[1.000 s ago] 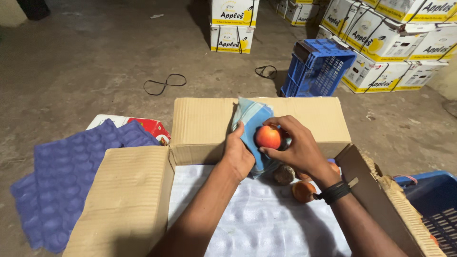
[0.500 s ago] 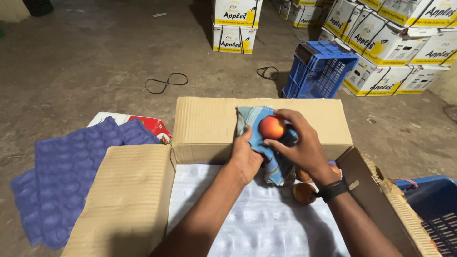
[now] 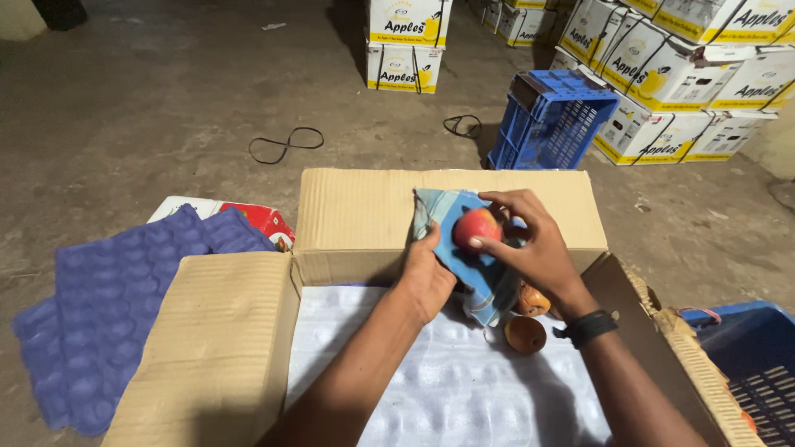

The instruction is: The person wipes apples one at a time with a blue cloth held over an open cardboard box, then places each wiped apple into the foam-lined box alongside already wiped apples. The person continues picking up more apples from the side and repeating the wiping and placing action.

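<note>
**Apple held against blue cloth over open carton**

Both hands meet above the far flap of an open cardboard carton [image 3: 356,219]. Right hand [image 3: 530,244] has a red apple [image 3: 476,228]: fingers [image 3: 505,201] curl over its top and far side, thumb on the near side, so it's closed round the fruit. Apple sits just above the far flap, pressed into a blue checked cloth [image 3: 460,261]. Left hand [image 3: 426,277] is under/behind the cloth, fingers wrapped in the fabric and closed on it; exact finger spread can't be told, cloth hides most of them. Cloth tail hangs down into the carton betw. the two wrists.

Inside the carton: white foam liner [image 3: 431,381] covers the bottom. Two more apples lie on it by the right wrist, one brownish apple [image 3: 525,334] w/ stem up, another orange-red apple [image 3: 532,300] partly hidden behind the cloth. Black wristband [image 3: 586,327] on the right forearm.

Left of the carton, purple moulded fruit trays [image 3: 108,306] stacked on the floor. Beyond: blue plastic crate [image 3: 551,120], white-and-yellow fruit boxes [image 3: 410,41], black strap loops [image 3: 286,142] on the concrete floor [image 3: 166,83]. Another blue crate [image 3: 749,364] at lower right edge.
</note>
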